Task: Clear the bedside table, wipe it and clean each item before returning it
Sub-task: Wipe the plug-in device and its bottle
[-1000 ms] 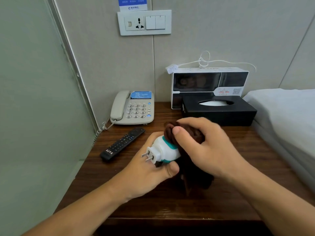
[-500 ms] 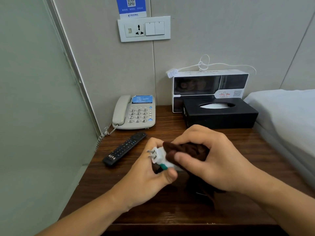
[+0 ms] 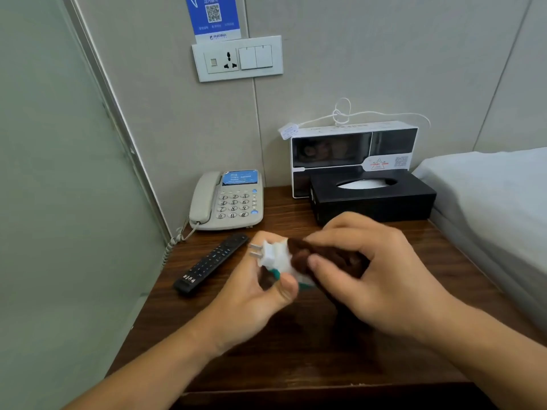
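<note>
Over the middle of the dark wooden bedside table [image 3: 296, 359], my left hand [image 3: 251, 297] grips a small white plug-in device [image 3: 275, 255] with a teal band, its two metal prongs pointing left. My right hand [image 3: 381, 276] holds a dark brown cloth [image 3: 322, 258] pressed against the device's right side, covering much of it. A black remote [image 3: 211, 263] lies on the table left of my hands. A beige telephone [image 3: 228, 201] stands at the back left.
A black tissue box [image 3: 373, 196] sits at the back right, with a white and black box [image 3: 352, 149] and a white cable behind it. A wall socket panel [image 3: 236, 59] is above. A white bed [image 3: 497, 202] borders the table's right side; a glass partition stands left.
The cloth in my right hand has slid along the device from its top toward its right end. The device has turned so its prongs point more to the left. The camera tilted upward slightly.
</note>
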`<act>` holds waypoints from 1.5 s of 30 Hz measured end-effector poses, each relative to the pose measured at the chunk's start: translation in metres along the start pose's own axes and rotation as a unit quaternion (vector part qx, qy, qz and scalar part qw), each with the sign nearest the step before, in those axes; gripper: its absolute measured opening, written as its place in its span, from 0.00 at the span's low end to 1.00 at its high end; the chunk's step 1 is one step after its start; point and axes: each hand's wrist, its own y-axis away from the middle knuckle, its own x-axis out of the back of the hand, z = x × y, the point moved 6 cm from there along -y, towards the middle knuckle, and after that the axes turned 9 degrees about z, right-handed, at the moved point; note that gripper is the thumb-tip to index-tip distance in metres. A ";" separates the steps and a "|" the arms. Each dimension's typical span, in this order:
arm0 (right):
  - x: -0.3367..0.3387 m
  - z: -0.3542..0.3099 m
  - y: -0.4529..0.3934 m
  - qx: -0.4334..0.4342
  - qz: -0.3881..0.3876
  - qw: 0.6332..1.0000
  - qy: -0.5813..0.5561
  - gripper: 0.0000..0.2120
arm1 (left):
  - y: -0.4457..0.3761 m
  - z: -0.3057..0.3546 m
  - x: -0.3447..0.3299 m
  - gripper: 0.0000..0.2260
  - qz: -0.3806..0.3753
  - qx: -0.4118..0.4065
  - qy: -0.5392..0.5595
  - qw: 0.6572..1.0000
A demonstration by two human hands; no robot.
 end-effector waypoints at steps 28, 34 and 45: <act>0.033 0.016 -0.010 -0.119 0.136 0.982 -0.058 0.11 | -0.007 -0.009 -0.013 0.26 0.060 0.178 0.294 0.937; -0.004 0.002 0.010 -0.017 0.076 0.996 0.033 0.18 | 0.002 -0.002 -0.022 0.25 0.043 0.159 0.253 0.953; 0.004 0.000 0.000 0.017 0.041 0.999 0.031 0.11 | 0.021 0.005 -0.014 0.32 0.031 0.084 0.110 0.990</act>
